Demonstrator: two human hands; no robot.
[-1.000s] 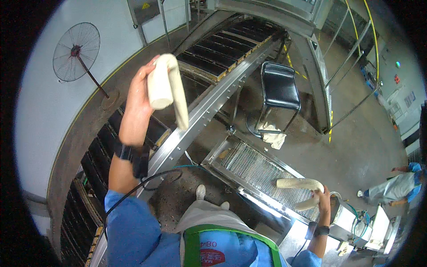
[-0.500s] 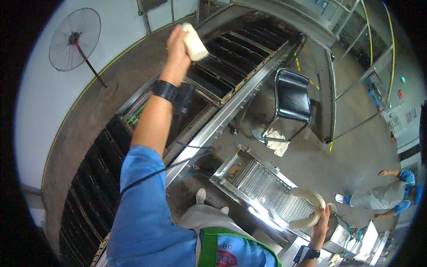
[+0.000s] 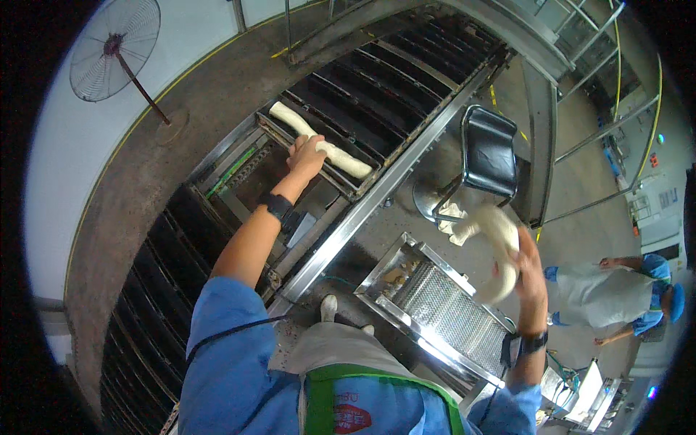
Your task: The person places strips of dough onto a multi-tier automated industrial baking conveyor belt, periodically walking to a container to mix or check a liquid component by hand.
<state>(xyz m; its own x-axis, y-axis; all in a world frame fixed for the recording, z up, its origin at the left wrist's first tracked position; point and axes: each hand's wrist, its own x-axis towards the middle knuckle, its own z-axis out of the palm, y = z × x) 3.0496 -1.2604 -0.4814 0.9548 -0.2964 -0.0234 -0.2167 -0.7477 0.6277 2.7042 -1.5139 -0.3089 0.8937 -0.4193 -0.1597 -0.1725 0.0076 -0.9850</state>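
Observation:
A long pale dough roll (image 3: pixel 348 161) lies lengthwise in a narrow black pan (image 3: pixel 373 180) of the conveyor. My left hand (image 3: pixel 306 154) is closed over its middle, fingers curled on the top. Off to the right, my right hand (image 3: pixel 531 267) grips a second dough roll (image 3: pixel 499 245), which bends in a curve and is smeared by motion. That roll hangs in the air above the metal mesh belt (image 3: pixel 453 312).
Rows of dark pans (image 3: pixel 377 94) run along the conveyor, with a steel rail (image 3: pixel 341 232) on its near side. Beyond it are a black chair (image 3: pixel 489 152) and a floor fan (image 3: pixel 116 47). A co-worker (image 3: pixel 616 293) in blue and pale clothing is at the right.
My left hand has come down from above the conveyor, and its dough roll now lies stretched along the pan. My right hand has lifted the curved roll up and away from the mesh belt.

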